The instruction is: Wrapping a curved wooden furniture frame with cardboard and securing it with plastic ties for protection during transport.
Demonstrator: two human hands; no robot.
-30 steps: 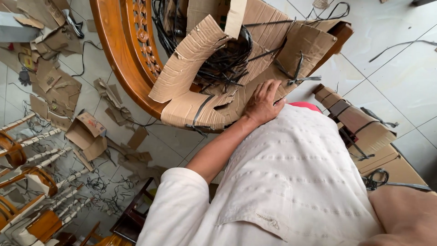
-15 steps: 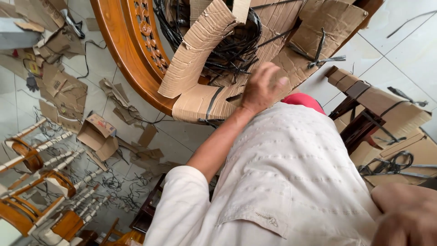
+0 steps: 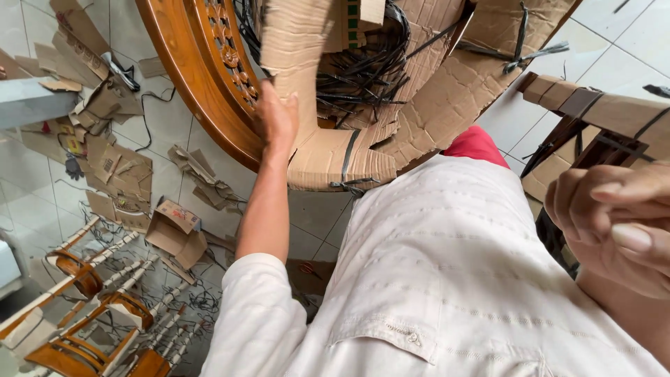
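Left hand (image 3: pixel 277 120) at eleven o'clock, fingers closed on the edge of the cardboard wrapping (image 3: pixel 335 150) against the carved wooden frame (image 3: pixel 202 84). Right hand (image 3: pixel 614 223) at three o'clock, loosely curled, holding nothing visible.

The cardboard wrapping (image 3: pixel 391 132) is plain brown corrugated sheet, creased into ridges and bent around the curved wooden frame (image 3: pixel 195 91) at the far side of the scene. One long flap stands up on the left — torn at its edges — while a wider piece fans off to the right. Black plastic straps (image 3: pixel 363 70) lie tangled in the hollow between them, and one strap crosses the near lip of the cardboard.
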